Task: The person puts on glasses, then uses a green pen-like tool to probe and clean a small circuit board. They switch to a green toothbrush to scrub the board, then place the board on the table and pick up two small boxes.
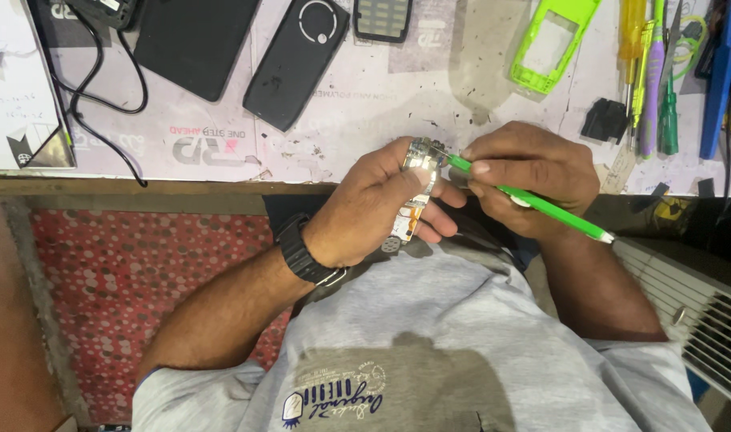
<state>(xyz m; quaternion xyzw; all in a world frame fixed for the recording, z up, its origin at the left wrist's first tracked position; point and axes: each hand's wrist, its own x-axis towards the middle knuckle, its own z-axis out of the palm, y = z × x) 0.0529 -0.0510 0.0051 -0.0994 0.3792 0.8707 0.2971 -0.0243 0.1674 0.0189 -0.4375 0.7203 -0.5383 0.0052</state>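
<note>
My left hand [373, 208] grips a small phone circuit board [417, 192], holding it on edge above my lap near the table's front edge. A black wristwatch [301, 252] sits on that wrist. My right hand [533, 176] holds a thin green tool [541, 204] like a pen, with its tip touching the top end of the board. Both hands are close together, fingers nearly meeting over the board.
On the table lie a black phone back cover [297, 60], a dark flat case [193, 40], a keypad piece [383, 18], a lime green phone frame [553, 40], several screwdrivers [649, 72], a small black part [605, 120] and black cables [93, 88]. A white grille [693, 308] is at the right.
</note>
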